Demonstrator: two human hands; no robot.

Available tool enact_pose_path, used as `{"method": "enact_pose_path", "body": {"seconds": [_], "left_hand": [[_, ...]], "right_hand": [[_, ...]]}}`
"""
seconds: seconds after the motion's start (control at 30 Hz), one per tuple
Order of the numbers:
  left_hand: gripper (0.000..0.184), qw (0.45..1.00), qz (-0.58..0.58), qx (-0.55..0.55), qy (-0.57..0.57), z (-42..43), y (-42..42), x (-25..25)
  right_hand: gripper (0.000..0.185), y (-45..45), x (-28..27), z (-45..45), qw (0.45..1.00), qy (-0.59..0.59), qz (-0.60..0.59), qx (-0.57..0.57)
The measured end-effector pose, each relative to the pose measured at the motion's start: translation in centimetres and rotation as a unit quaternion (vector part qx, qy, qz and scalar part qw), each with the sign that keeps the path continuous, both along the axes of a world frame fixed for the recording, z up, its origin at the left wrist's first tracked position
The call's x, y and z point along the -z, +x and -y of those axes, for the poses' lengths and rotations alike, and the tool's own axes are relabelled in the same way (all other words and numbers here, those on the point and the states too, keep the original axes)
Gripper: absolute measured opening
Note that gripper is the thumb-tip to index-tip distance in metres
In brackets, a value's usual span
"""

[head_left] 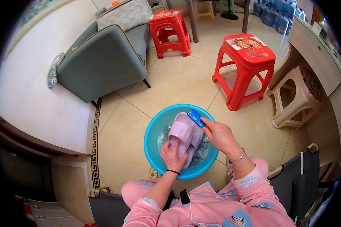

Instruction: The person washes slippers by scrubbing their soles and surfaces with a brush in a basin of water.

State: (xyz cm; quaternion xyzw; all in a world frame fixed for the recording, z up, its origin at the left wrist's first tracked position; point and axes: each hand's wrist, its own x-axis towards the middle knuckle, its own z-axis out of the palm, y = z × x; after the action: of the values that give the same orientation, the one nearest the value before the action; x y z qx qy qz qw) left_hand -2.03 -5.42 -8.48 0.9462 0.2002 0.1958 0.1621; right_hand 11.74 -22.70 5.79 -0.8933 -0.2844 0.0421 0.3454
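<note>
Over a round blue basin [149, 142] of soapy water, my left hand [173, 157] grips the near part of a light purple slipper [182, 129]. A second purple slipper [195, 142] lies beside and partly under the first, in the basin. My right hand [219, 135] is closed on the near end of a blue brush [195, 117], which is at the toe end of the slippers. The brush's bristles are hidden beneath it.
Red stools [248, 53] [169, 34] stand beyond the basin. A grey-green sofa [102, 64] is at the left, a beige stool [297, 96] under a desk [314, 49] at the right. Water bottles [276, 17] stand at the back right.
</note>
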Motion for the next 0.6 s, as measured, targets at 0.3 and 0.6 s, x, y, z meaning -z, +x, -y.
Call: {"method": "enact_pose_path", "body": {"seconds": [0.3,0.6], "left_hand": [[0.055,0.581,0.056,-0.023,-0.811,-3.1,1.3,-1.6],[0.063,0.356,-0.018,0.052,-0.933,-5.4,1.3,-6.5]], "right_hand": [[0.035,0.3,0.9,-0.3,0.998,0.044,-0.049,-0.021],[0.038,-0.1,-0.6,-1.3,0.976,0.123,-0.168,-0.062]]}}
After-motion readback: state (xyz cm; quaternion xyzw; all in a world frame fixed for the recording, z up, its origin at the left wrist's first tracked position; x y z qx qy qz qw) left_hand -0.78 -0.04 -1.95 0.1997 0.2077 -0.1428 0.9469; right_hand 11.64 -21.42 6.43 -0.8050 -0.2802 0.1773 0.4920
